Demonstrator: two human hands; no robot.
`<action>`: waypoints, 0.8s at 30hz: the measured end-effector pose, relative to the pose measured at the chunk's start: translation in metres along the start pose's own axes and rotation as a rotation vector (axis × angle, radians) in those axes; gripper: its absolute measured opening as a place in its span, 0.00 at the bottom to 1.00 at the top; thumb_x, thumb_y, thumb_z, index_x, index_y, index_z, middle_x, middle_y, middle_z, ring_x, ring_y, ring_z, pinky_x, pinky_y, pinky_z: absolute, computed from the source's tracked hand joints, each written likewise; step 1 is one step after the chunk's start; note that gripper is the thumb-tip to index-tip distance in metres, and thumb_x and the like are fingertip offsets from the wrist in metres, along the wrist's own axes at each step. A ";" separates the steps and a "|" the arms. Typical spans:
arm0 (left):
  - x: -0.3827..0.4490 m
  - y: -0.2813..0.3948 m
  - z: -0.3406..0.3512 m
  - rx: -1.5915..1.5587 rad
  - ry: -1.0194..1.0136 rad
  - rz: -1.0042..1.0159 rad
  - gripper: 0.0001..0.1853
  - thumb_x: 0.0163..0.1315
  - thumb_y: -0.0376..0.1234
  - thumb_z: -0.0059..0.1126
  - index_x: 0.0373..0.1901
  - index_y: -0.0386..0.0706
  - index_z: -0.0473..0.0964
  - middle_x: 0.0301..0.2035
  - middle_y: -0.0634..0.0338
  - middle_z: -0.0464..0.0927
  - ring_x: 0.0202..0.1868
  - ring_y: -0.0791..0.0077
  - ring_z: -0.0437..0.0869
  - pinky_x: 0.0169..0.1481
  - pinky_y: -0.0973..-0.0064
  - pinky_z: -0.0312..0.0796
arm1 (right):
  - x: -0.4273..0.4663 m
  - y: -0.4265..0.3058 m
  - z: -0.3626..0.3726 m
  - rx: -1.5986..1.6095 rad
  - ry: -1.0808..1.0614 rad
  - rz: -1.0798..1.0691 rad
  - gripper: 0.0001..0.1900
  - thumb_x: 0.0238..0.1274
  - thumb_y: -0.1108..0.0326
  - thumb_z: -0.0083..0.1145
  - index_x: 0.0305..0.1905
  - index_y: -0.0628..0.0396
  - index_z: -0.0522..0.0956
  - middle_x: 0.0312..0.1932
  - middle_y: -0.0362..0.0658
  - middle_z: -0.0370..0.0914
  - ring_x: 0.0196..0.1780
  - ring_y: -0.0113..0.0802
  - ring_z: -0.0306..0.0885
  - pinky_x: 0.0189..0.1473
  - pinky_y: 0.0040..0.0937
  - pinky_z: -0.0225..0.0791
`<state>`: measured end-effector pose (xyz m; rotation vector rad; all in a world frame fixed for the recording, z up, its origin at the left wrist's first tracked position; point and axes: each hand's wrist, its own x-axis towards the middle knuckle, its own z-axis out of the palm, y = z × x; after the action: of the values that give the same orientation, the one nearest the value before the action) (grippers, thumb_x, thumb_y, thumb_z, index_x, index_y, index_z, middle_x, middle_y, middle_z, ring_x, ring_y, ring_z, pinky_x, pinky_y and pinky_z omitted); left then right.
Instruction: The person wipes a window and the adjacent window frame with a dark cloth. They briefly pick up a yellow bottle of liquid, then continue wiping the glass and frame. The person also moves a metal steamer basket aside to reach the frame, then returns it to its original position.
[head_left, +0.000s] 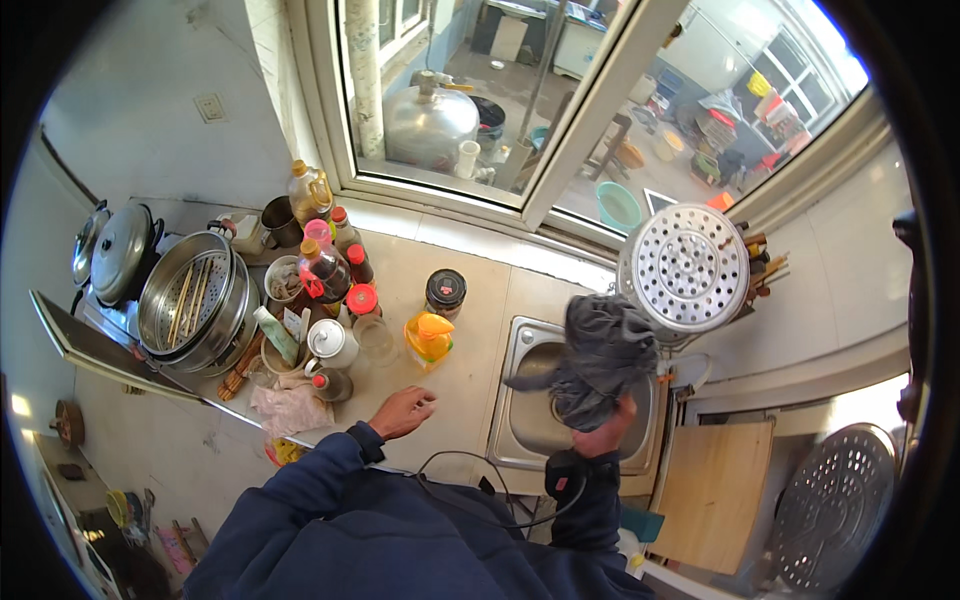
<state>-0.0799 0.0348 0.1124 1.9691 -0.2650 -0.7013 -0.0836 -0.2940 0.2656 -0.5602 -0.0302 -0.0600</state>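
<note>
My right hand (609, 429) grips a bundled dark grey cloth (606, 352), which hangs above the stainless steel sink (525, 442) and hides part of its basin and the tap area. Over the beige counter (465, 390) is my left hand (406, 412), its fingers slightly bent and apart, holding nothing. Beyond that hand stand an orange dish-soap bottle (429, 339) and a jar with a black lid (446, 291). A small bottle with a red cap (332, 384) and a crumpled pink cloth (289, 406) lie to its left.
Left on the counter are a white lidded jug (330, 341), sauce bottles (324, 270), and a steamer pot (199, 300) with chopsticks. A perforated aluminium steamer tray (686, 266) stands behind the sink. A wooden board (712, 495) is at the right. A black cable (450, 454) loops before my torso.
</note>
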 end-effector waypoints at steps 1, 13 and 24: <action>-0.001 0.019 0.004 -0.214 -0.028 -0.024 0.23 0.75 0.43 0.54 0.65 0.41 0.74 0.61 0.54 0.78 0.66 0.64 0.76 0.70 0.61 0.71 | -0.008 0.009 0.004 0.008 0.025 0.021 0.28 0.73 0.59 0.55 0.74 0.53 0.68 0.72 0.48 0.73 0.70 0.50 0.74 0.72 0.55 0.67; 0.004 0.100 -0.001 -1.684 -0.273 -0.067 0.27 0.77 0.40 0.53 0.74 0.53 0.60 0.68 0.57 0.72 0.65 0.61 0.78 0.66 0.49 0.74 | -0.091 0.074 0.059 -0.197 0.182 0.028 0.26 0.77 0.61 0.49 0.74 0.55 0.64 0.71 0.48 0.70 0.70 0.42 0.73 0.70 0.44 0.70; -0.025 0.125 -0.019 -0.983 -0.535 0.073 0.27 0.72 0.32 0.53 0.73 0.49 0.68 0.56 0.67 0.78 0.55 0.76 0.81 0.58 0.69 0.78 | -0.089 0.103 0.078 -0.874 0.302 -0.106 0.33 0.63 0.75 0.65 0.72 0.62 0.66 0.60 0.45 0.79 0.60 0.30 0.78 0.63 0.29 0.72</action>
<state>-0.0750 -0.0001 0.2361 0.8220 -0.2405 -1.0475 -0.1672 -0.1611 0.2733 -1.4176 0.2732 -0.2675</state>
